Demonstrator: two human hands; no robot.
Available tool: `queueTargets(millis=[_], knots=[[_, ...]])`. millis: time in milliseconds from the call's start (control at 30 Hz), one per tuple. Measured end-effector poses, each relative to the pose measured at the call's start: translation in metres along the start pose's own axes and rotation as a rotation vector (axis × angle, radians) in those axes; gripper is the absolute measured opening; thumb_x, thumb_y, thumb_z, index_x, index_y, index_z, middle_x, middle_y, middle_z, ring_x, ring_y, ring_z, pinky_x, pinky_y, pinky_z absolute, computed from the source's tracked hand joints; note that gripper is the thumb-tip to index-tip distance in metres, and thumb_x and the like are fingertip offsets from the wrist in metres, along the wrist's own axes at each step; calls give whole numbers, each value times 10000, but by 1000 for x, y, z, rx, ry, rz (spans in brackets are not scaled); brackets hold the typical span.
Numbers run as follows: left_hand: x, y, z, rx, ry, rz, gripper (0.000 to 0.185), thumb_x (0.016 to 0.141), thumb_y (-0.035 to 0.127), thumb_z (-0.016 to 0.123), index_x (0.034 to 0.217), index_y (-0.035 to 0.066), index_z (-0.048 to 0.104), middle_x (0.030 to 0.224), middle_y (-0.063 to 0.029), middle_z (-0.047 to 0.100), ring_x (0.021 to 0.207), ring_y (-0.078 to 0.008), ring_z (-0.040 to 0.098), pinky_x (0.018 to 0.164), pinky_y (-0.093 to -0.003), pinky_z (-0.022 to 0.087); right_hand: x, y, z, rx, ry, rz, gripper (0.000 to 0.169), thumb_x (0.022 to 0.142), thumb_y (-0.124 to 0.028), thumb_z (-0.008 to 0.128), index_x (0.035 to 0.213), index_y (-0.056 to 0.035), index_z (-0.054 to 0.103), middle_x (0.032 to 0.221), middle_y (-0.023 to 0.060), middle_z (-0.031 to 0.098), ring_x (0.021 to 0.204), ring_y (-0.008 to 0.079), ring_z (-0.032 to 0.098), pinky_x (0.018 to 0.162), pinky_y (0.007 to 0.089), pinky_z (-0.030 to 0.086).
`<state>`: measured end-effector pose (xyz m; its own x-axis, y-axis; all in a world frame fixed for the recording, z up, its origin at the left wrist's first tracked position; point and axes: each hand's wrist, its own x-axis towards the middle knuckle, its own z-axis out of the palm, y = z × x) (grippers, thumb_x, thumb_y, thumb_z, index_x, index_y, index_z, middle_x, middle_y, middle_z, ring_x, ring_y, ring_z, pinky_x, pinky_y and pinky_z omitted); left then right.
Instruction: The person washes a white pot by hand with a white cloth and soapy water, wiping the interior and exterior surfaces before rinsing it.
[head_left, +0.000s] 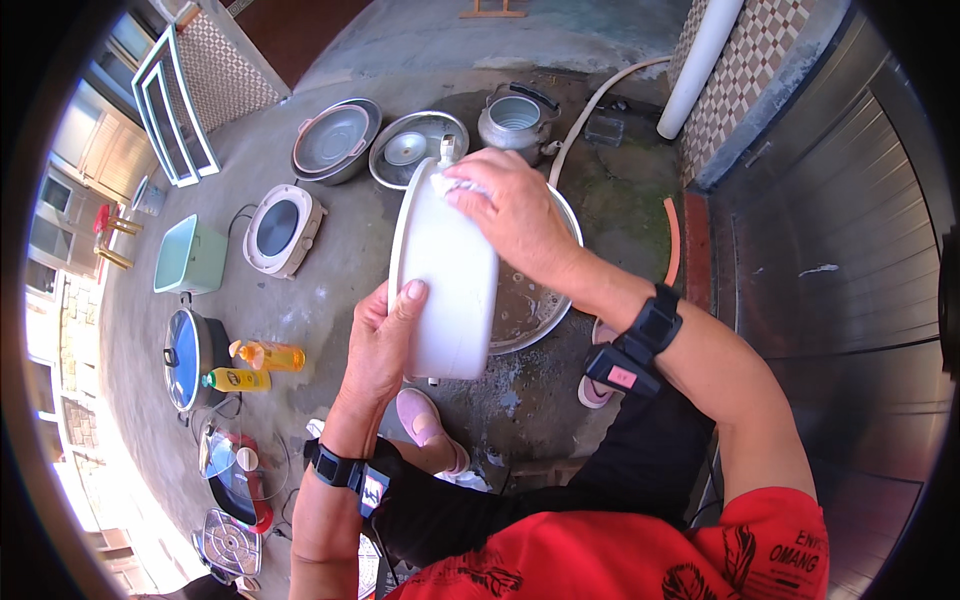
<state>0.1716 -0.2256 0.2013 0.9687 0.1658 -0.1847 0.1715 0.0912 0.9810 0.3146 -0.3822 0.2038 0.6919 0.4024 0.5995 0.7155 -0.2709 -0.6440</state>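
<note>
A white round shallow pan (450, 292) is held up on its side in front of me, its rim facing left. My left hand (379, 337) grips its lower left rim, thumb on the outer wall. Pinched in the fingers of my right hand (517, 210) is a crumpled white cloth (454, 185), pressed against the upper outer wall. A small metal fitting (448, 148) juts from the top rim. Behind and below the pan, a metal basin (541, 339) holds murky brown water (529, 304) with some bubbles. Part of this basin is hidden by the pan and my right hand.
Nested basins (334, 139), another metal basin (386, 169) and a kettle (514, 124) stand beyond. Leftward are a hot plate (277, 227), green tub (199, 259), lidded pot (187, 360) and two soap bottles (277, 356). A hose (592, 112) runs behind; a metal door (825, 262) stands right.
</note>
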Motion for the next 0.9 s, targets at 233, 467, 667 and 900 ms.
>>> queueTargets(millis=[233, 467, 667, 900], knots=[[-2, 4, -2, -25, -75, -7, 351, 966, 322, 578, 1110, 5, 629, 907, -34, 676, 760, -73, 608, 681, -235, 505, 4, -16, -1, 69, -15, -111, 164, 808, -43, 656, 961, 3, 690, 924, 96, 587, 818, 249, 610, 736, 332, 490], [4, 2, 3, -109, -94, -17, 335, 964, 291, 587, 1145, 10, 611, 959, -38, 673, 801, -78, 614, 715, -245, 513, -11, -26, 3, 219, -116, -194, 121, 788, -47, 636, 884, 20, 665, 901, 98, 577, 796, 260, 606, 720, 347, 490], [8, -3, 7, -115, -98, -44, 388, 981, 350, 540, 1172, 17, 597, 1009, -55, 670, 844, -96, 623, 765, -264, 522, 7, 11, -2, 67, -114, -115, 137, 794, -58, 620, 903, 12, 665, 892, 114, 594, 842, 285, 609, 743, 361, 493], [21, -20, 1, -463, -26, -126, 574, 965, 538, 433, 1240, 44, 536, 1167, -103, 610, 1078, -188, 592, 914, -363, 504, -45, -39, 17, -38, -179, -437, 158, 715, -54, 655, 863, -10, 627, 937, 64, 570, 848, 236, 544, 752, 350, 453]])
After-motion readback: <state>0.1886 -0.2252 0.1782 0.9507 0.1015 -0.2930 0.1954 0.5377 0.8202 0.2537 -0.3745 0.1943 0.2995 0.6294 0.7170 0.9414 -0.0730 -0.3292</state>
